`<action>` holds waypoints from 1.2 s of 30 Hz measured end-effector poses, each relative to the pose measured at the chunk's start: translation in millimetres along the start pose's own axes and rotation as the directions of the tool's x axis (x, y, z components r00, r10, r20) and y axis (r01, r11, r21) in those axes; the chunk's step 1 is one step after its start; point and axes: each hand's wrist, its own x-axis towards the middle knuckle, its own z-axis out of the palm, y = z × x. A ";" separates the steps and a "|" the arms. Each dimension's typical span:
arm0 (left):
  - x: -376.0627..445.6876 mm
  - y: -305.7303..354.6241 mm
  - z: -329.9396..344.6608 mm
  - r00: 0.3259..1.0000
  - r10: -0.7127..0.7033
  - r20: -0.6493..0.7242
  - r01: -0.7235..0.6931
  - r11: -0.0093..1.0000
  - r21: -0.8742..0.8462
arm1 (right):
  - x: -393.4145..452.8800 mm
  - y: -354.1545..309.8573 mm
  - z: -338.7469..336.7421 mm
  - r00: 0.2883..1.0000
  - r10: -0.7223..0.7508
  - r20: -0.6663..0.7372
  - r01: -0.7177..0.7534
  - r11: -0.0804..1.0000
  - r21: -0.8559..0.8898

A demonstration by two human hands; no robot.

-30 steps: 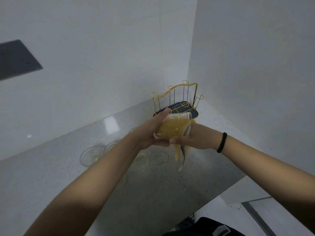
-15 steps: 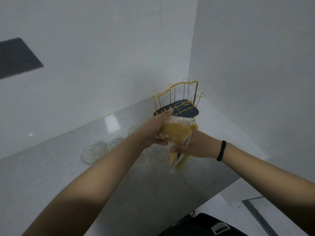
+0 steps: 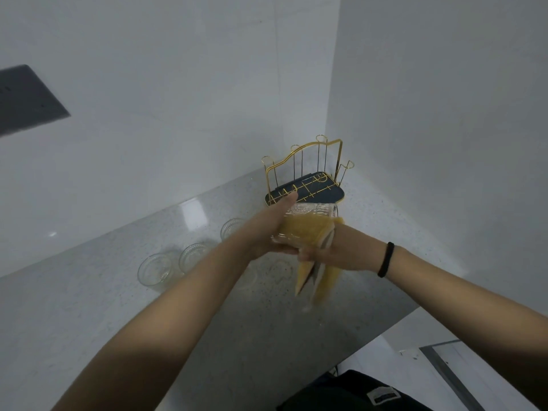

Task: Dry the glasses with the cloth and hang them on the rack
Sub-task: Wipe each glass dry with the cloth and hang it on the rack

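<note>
My left hand (image 3: 268, 229) grips a clear patterned glass (image 3: 308, 221) held on its side above the counter. A yellow cloth (image 3: 318, 280) is stuffed inside the glass, and its loose end hangs down below. My right hand (image 3: 329, 252) holds the cloth at the mouth of the glass. Behind the hands, in the corner, stands a gold wire rack (image 3: 305, 173) on a dark tray, with no glass on its pegs. Three more clear glasses (image 3: 155, 269) (image 3: 194, 256) (image 3: 232, 228) stand in a row on the counter to the left, and fainter ones sit below my left forearm.
The grey speckled counter (image 3: 207, 321) ends in an edge at the lower right, with the floor below. White walls meet in a corner behind the rack. A black bag (image 3: 355, 393) lies on the floor at the bottom. A dark panel (image 3: 26, 99) is on the left wall.
The glass and cloth have turned a little in my hands, and more of the cloth hangs down below the glass. The hands stay in front of the rack.
</note>
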 end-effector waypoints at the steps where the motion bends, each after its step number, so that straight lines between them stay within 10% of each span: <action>1: -1.4 -0.5 -1.4 1.000 -0.020 0.017 0.020 1.000 -0.016 | 2.2 2.6 2.6 1.000 -0.002 -0.023 0.000 0.998 -0.063; 4: 1.9 -19.0 0.6 0.982 0.171 -0.077 -0.171 0.985 0.010 | 3.7 1.4 -5.0 0.992 0.114 -0.054 -0.101 0.975 0.199; 8: 2.3 -37.0 13.5 0.788 0.573 -0.225 -0.538 0.818 0.203 | 6.4 -1.8 -13.2 0.978 0.207 0.029 -0.153 0.612 0.776; 12: -1.8 -10.2 10.6 0.855 0.459 -0.240 -0.427 0.887 0.176 | 6.4 -6.4 -11.1 0.992 0.106 0.068 -0.125 0.845 0.520; 16: -7.5 16.0 -6.2 0.998 0.023 -0.056 -0.021 0.999 0.037 | 5.7 -12.1 -2.5 0.996 -0.053 0.065 0.065 0.976 -0.206; 20: 5.0 -2.8 -7.4 0.977 0.213 -0.027 -0.214 0.975 -0.056 | 12.1 -11.2 -21.3 0.996 0.083 -0.023 -0.078 0.984 0.157; 22: 10.1 -18.4 -1.7 0.891 0.445 -0.089 -0.439 0.895 0.077 | 15.9 -4.4 -31.6 0.973 0.225 0.050 -0.201 0.722 0.662; 24: 14.8 -23.5 3.6 0.810 0.564 -0.163 -0.541 0.825 0.163 | 20.0 3.1 -29.5 0.975 0.213 0.068 -0.184 0.593 0.784; 27: 16.6 -12.1 4.5 0.864 0.457 -0.213 -0.437 0.889 0.133 | 20.0 0.4 -21.0 0.991 0.132 0.016 -0.119 0.821 0.559; 31: 11.9 15.1 -6.6 0.996 0.048 -0.073 -0.045 0.998 0.045 | 15.1 -7.0 -15.7 0.997 0.015 0.069 0.002 0.971 -0.239; 36: 25.6 0.6 -10.7 0.969 0.221 -0.108 -0.221 0.975 0.013 | 26.3 4.1 -31.9 1.000 0.016 0.010 -0.016 0.999 -0.028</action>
